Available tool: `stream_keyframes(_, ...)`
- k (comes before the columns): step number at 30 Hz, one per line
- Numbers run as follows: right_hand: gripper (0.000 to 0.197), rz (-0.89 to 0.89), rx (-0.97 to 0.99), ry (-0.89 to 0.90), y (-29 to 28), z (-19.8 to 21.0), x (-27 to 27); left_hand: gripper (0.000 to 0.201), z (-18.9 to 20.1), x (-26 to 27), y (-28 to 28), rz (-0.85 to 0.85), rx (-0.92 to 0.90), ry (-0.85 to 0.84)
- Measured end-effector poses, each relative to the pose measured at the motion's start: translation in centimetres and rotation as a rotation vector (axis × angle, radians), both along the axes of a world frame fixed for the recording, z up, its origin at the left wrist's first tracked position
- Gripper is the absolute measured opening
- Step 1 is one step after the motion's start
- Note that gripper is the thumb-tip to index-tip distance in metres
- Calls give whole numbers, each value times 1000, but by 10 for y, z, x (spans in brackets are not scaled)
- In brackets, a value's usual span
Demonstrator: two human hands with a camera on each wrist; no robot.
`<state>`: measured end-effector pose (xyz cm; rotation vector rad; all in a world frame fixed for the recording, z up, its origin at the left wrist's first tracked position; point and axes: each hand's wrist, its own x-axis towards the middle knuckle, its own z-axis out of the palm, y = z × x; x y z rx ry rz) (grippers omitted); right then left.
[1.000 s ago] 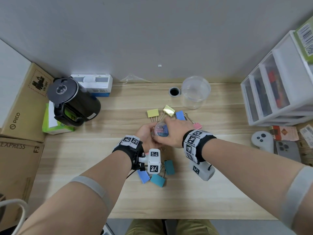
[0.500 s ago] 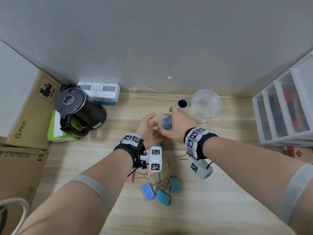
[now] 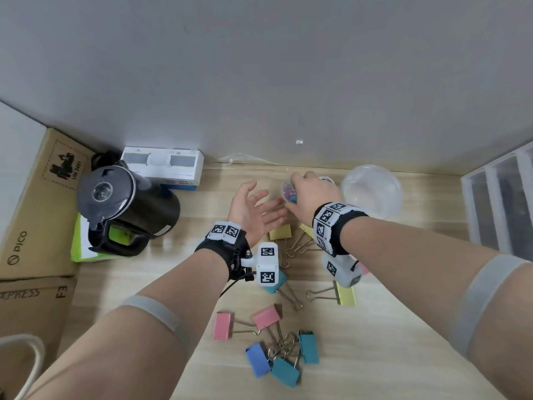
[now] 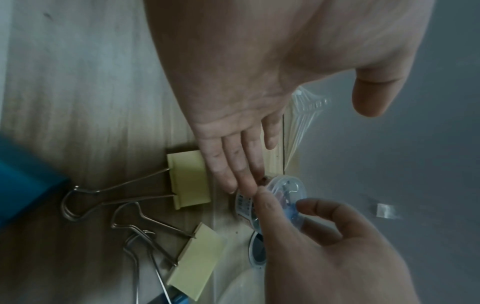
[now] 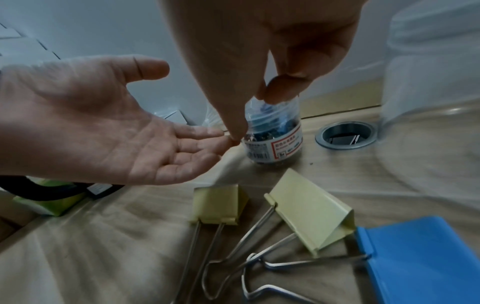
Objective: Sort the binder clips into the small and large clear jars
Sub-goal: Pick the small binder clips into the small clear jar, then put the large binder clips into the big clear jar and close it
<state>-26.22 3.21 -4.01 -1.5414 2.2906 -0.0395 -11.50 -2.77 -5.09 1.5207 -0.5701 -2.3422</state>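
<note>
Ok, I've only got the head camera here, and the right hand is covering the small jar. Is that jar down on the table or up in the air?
Observer: Down, as far as the right wrist view shows. The small jar stands upright with its base on the table, and the right hand pinches its top.
Operator: Any marking on it I can't see?
Observer: Yes, a white label with a red frame wraps its lower half.
</note>
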Motion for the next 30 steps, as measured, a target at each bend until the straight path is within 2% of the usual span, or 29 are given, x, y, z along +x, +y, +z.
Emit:
stream_keyframes(7,37,-1,40,0,-4,-11,2,61,-20,1,-3,22,18,-20)
stream_keyframes(15,46,49,87,-25,-2,-6,-3,58,-14,-1,-2,43,21,-81)
stream_keyframes(19,47,2,-75,4,15,2,-8,59,-7,-2,4,52,2,-162)
stream_keyframes(23,46,-17,-215,184,33,9,-26,58,2,2,14,42,-16,-170)
stream_keyframes(25,55,-68,-165,233,45,12,-39,56,10,3,21,28,-16,-154)
stream_keyframes(28,81,-181,89,216,65,9,-55,56,22,5,32,-2,-21,-129)
stream_keyframes(30,85,-216,168,194,81,10,-61,60,28,8,41,-24,-29,-120)
